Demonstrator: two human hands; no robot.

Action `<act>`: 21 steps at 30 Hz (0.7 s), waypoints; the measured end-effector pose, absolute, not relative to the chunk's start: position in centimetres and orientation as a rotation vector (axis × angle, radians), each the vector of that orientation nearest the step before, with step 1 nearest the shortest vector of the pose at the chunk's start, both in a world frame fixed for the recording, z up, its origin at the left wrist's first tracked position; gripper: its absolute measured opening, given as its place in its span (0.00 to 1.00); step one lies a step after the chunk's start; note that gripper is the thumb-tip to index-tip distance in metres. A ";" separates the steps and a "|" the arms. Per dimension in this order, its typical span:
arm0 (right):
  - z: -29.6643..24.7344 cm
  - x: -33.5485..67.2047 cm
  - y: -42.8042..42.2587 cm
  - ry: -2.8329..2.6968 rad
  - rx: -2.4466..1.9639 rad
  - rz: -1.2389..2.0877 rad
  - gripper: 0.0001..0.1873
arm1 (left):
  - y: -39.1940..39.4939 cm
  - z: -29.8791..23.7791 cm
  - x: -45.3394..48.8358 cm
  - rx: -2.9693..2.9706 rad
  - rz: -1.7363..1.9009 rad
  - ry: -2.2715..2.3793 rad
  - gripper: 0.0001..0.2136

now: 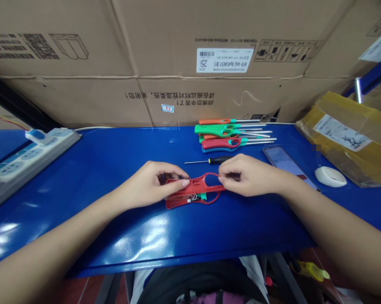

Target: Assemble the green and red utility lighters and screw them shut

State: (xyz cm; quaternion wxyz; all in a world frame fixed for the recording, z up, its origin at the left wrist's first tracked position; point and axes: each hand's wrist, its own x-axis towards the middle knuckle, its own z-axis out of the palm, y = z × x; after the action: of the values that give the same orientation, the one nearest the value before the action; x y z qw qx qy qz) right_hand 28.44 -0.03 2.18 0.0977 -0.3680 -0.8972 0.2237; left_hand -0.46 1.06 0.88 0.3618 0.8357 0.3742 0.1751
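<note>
My left hand [163, 182] pinches the left end of a red lighter casing half [197, 185] between thumb and fingers. At the casing's right end, beyond its finger loop, my right hand [245, 175] has its fingers closed on it. Just below, and partly covered by it, is the other red casing half [174, 204]. Inside that lower half show a green trigger [203, 196] and a small white part with wire. A black and yellow screwdriver [220, 160] lies behind the casing, its handle partly hidden by my right hand.
Several long-nosed lighters [220, 143] in red, green, orange and blue lie piled at the back. A phone [283, 159], a white mouse [330, 176] and a taped box [339, 126] are on the right. A power strip [28, 157] runs along the left. Cardboard [92, 97] walls the rear.
</note>
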 end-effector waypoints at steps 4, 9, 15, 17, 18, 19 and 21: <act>2.7 28.4 -0.7 -2.763 -1.023 1.029 0.12 | 0.9 1.5 -0.7 2.365 0.236 0.781 0.23; 2.6 28.1 -1.3 -2.873 -1.117 0.727 0.20 | 1.5 0.9 -0.8 2.442 0.212 0.843 0.15; 3.0 28.6 -0.8 -2.838 -1.223 0.526 0.20 | 1.5 0.7 -0.8 2.511 0.262 0.893 0.15; 3.2 29.0 -0.7 -2.813 -1.241 0.480 0.10 | 1.4 0.9 -0.9 2.521 0.260 0.901 0.15; 3.2 29.3 -0.6 -2.806 -1.253 0.471 0.04 | 1.4 1.0 -0.9 2.522 0.256 0.902 0.15; 3.2 29.5 -0.6 -2.803 -1.271 0.471 0.02 | 1.4 1.1 -1.0 2.519 0.249 0.905 0.14; 3.1 29.8 -0.5 -2.801 -1.325 0.478 0.08 | 1.4 1.4 -1.1 2.508 0.233 0.907 0.13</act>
State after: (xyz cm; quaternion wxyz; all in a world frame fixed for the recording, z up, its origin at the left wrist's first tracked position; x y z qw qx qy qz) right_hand 29.78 -0.51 3.10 0.0031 -0.4227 -0.8933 0.1525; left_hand -1.08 1.42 1.39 0.2303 0.9116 0.3298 0.0846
